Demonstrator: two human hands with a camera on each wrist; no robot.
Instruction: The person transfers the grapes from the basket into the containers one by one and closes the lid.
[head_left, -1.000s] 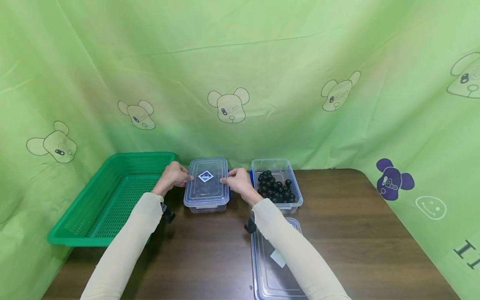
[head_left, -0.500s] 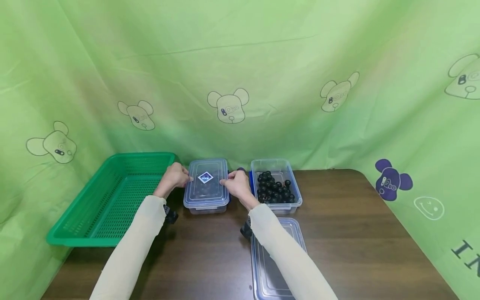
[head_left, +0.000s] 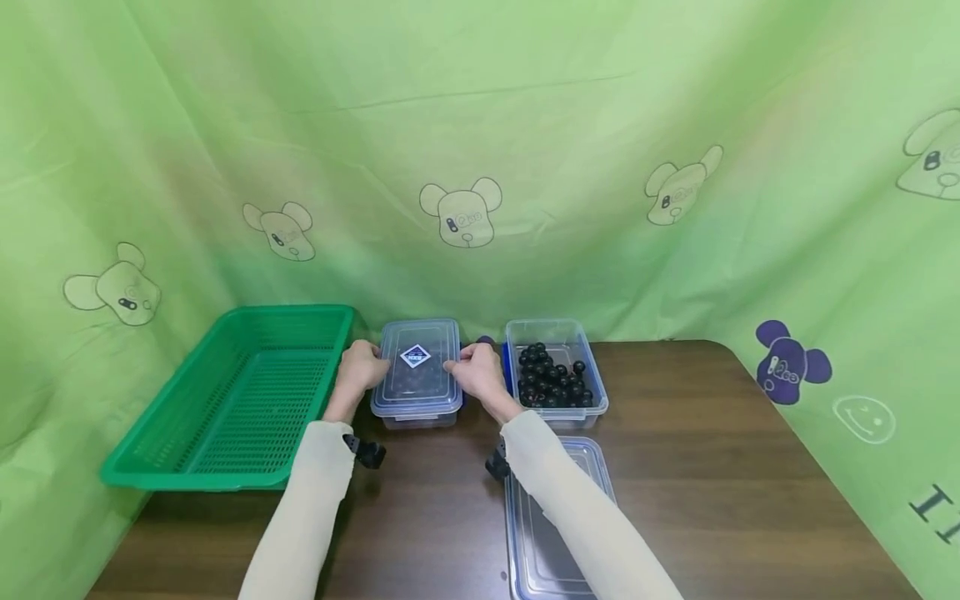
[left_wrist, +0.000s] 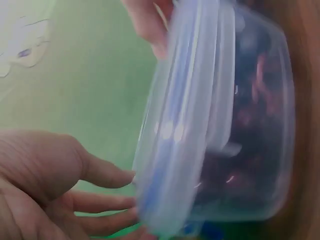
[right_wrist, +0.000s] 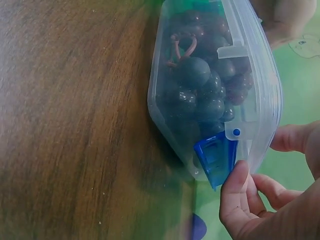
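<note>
In the head view a clear lidded container [head_left: 416, 387] stands between both hands, a blue-and-white diamond label on its lid. Dark round fruits, grapes by their look, and a stem show through its wall in the right wrist view. My left hand [head_left: 363, 365] is at its left edge, thumb against the lid [left_wrist: 165, 125] and fingers round the rim, blurred. At the opposite edge my right hand [head_left: 477, 371] has its thumb on the lid and a fingertip at a blue latch [right_wrist: 217, 157], which hangs angled out from the wall.
A green basket [head_left: 120, 477] stands on the left of the table [head_left: 720, 467]. On the right is an uncovered clear container [head_left: 597, 407] with dark grapes [head_left: 551, 379]. A loose lid [head_left: 525, 533] lies in front of it, partly under my right forearm.
My left hand has shifted slightly towards me along the container's left edge, its forearm swinging right. The right hand stays at its edge. The containers have not visibly moved.
</note>
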